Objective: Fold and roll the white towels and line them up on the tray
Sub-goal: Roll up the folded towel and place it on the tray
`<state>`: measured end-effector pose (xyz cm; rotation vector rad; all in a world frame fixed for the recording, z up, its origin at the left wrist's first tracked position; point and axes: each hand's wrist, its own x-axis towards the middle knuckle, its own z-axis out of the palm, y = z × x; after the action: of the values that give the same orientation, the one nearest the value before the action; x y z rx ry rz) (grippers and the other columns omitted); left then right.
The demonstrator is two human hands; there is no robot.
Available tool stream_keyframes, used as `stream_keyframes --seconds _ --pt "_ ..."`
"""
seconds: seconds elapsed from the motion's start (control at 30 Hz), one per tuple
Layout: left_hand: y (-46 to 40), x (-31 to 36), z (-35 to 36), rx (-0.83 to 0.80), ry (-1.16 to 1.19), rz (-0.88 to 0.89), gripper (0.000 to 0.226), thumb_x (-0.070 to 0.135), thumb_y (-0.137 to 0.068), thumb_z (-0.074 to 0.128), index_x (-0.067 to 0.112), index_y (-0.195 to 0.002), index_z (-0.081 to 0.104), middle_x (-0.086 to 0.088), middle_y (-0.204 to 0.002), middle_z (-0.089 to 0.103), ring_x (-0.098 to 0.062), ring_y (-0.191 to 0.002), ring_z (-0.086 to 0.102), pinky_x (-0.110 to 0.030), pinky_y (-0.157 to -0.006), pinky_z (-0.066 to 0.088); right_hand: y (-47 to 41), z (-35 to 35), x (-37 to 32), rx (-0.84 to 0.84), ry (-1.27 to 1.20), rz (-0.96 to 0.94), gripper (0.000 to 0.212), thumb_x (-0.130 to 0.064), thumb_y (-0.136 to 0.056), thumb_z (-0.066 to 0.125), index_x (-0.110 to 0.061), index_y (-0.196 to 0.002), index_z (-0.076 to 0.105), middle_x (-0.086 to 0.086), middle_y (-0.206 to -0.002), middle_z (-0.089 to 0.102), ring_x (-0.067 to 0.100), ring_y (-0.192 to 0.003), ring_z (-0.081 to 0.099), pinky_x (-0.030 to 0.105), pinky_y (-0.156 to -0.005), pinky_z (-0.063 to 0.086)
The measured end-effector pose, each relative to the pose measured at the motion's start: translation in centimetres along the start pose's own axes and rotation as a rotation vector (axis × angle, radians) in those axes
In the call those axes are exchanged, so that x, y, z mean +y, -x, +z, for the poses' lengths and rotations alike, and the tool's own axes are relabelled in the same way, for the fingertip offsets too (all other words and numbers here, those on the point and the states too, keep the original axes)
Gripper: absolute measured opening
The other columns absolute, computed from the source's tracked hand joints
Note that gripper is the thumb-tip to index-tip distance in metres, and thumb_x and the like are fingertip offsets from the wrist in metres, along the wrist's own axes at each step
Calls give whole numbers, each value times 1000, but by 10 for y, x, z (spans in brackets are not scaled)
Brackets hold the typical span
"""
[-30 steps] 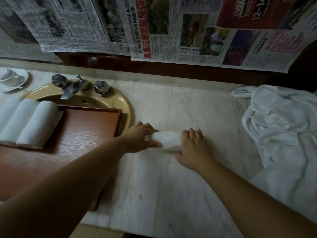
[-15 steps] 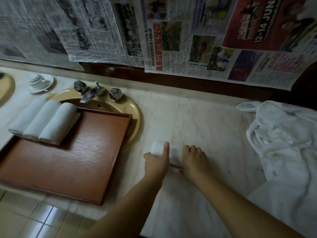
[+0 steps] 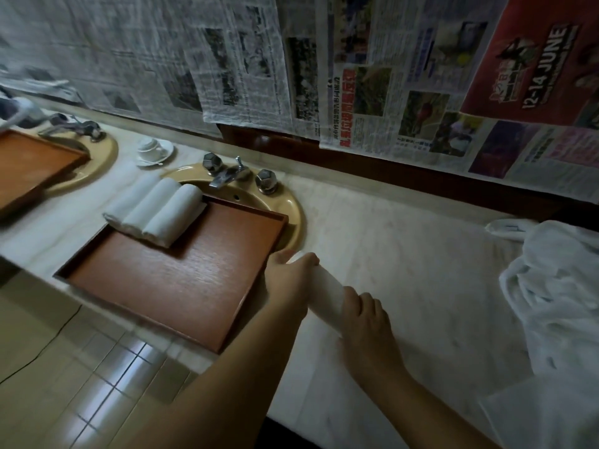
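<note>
Holding: both hands carry one rolled white towel [image 3: 325,291] between them, just above the marble tabletop [image 3: 389,254], at the right edge of the wooden tray [image 3: 181,286].
Left hand [image 3: 290,280]: its grip is curled round the roll's far end, fingers wrapped over the top, thumb hidden.
Right hand [image 3: 368,322]: its grip is closed over the roll's near end, fingers lying across the cloth.
Roll's lie: it slants from 11 o'clock at the left hand to 5 o'clock at the right hand.
Tray: it sits over the yellow sink [image 3: 288,205], with three rolled towels [image 3: 155,210] side by side, touching, at its 11 o'clock corner; the rest of the wood is bare.
Loose towels [image 3: 557,286]: a crumpled white heap at 3 o'clock on the tabletop, well apart from the hands.
Tap [image 3: 227,178]: chrome, behind the tray at 12 o'clock.
Cup and saucer [image 3: 154,150]: white, at 10 o'clock beyond the sink.
Second tray [image 3: 29,163]: far left, over another sink.
Wall: covered with newspaper sheets [image 3: 356,76].
</note>
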<state>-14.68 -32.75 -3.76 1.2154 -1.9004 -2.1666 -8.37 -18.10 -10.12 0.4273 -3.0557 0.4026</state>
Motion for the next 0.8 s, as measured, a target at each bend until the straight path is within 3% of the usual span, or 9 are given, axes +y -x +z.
stream_keyframes --seconds 0.1,0.17,0.23,0.33,0.4,0.5,0.6,0.7,0.8 --pt "-3 32 -21 -36 -79 127 59 22 -73 87 32 -125 62 0 -117 61 -25 -101 63 -45 -80 64 -16 -30 -15 -263 -317 -20 112 -49 -72 81 -29 -157 11 -7 -133 39 18 -121 47 35 -101 43" --pt "-8 59 -35 -116 -136 160 55 22 -72 88 33 -121 66 0 -117 62 -26 -102 66 -47 -79 65 -40 -57 -27 -481 -685 110 133 -69 -59 86 -42 -159 3 -15 -137 35 12 -128 45 35 -104 44" --pt "-16 85 -45 -199 -174 158 53 23 -66 90 33 -115 70 -4 -117 64 -29 -102 69 -48 -77 66 -68 -77 -45 -545 -1028 187 132 -68 -53 91 -42 -159 18 -11 -140 52 14 -122 61 37 -97 56" --pt "-31 115 -57 -259 -215 169 51 22 -60 90 30 -108 76 -12 -118 70 -33 -103 71 -49 -81 65 -109 -87 -73 -594 -1310 201 79 -49 -72 88 -29 -139 53 2 -123 70 21 -107 71 44 -90 62" --pt "-47 134 -68 -279 -258 202 49 22 -60 89 27 -107 77 -13 -114 73 -32 -101 73 -47 -83 65 -129 -85 -97 -650 -1422 226 64 -43 -75 81 -27 -133 60 8 -119 72 28 -108 71 42 -87 62" --pt "-75 161 -91 -291 -301 233 39 13 -71 86 20 -108 78 -10 -106 74 -25 -93 72 -32 -70 63 -153 -67 -132 -634 -1513 278 56 -41 -80 81 -26 -131 63 11 -116 73 33 -111 69 47 -90 61" --pt "-112 181 -115 -279 -393 197 37 18 -73 86 20 -109 77 -6 -104 69 -21 -93 67 -31 -69 60 -174 -48 -169 -648 -1490 377 70 -56 -71 87 -28 -130 62 15 -117 72 38 -112 69 56 -95 58" --pt "-155 192 -133 -233 -502 102 43 25 -68 88 15 -108 75 -7 -103 70 -21 -87 69 -27 -59 57 -195 -33 -203 -663 -1457 506 78 -67 -68 82 -24 -130 60 15 -115 75 34 -103 74 46 -82 62" --pt "-197 191 -147 -287 -561 -34 57 34 -68 88 12 -117 70 -12 -108 72 -28 -90 73 -37 -72 63 -214 -21 -232 -695 -1503 628 78 -68 -73 77 -15 -128 62 17 -109 77 33 -97 77 45 -81 62"
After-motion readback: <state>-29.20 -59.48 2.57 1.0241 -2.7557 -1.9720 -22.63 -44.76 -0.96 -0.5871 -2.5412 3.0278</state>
